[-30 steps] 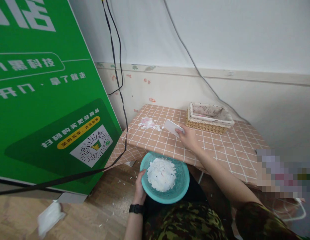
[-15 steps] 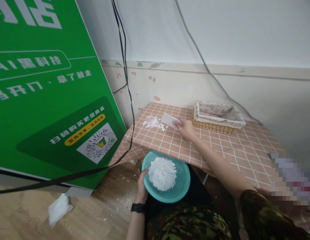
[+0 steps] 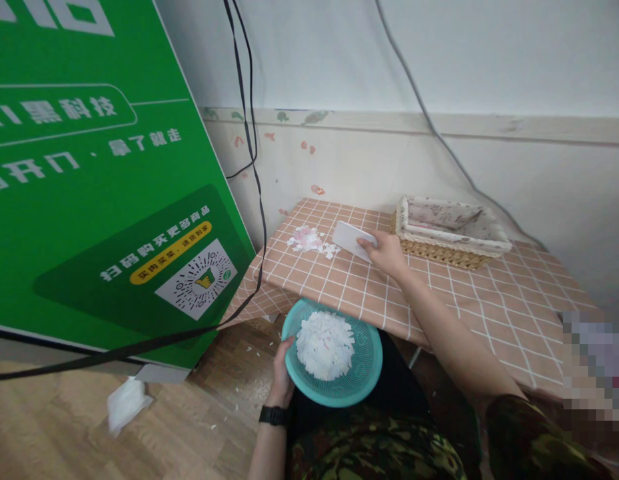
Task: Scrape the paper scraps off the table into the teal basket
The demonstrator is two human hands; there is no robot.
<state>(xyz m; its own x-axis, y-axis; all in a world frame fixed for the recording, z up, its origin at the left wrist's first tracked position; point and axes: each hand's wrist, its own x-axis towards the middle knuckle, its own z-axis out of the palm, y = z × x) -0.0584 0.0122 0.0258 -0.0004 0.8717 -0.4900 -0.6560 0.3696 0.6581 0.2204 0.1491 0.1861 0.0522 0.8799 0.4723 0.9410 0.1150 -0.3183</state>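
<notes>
My left hand (image 3: 283,373) grips the left rim of a teal plastic basket (image 3: 366,363), held below the table's front edge. A heap of white paper scraps (image 3: 325,345) fills much of the basket. Over the table, my right hand (image 3: 386,253) is closed on one end of a flat white card (image 3: 353,240), which is tilted with its far end toward the left. Just left of the card, a small pile of white and pinkish paper scraps (image 3: 309,240) lies on the checked tablecloth. Part of my left hand's fingers is hidden under the basket.
A wicker basket (image 3: 452,233) with a cloth lining stands at the back of the table (image 3: 469,300). Dark cables (image 3: 256,180) hang on the left before a green machine panel (image 3: 114,220). A white plastic bag (image 3: 126,403) and stray scraps lie on the floor.
My right hand and the card have shifted slightly right, away from the scrap pile, and the card shows more of its flat face. My left hand still holds the teal basket.
</notes>
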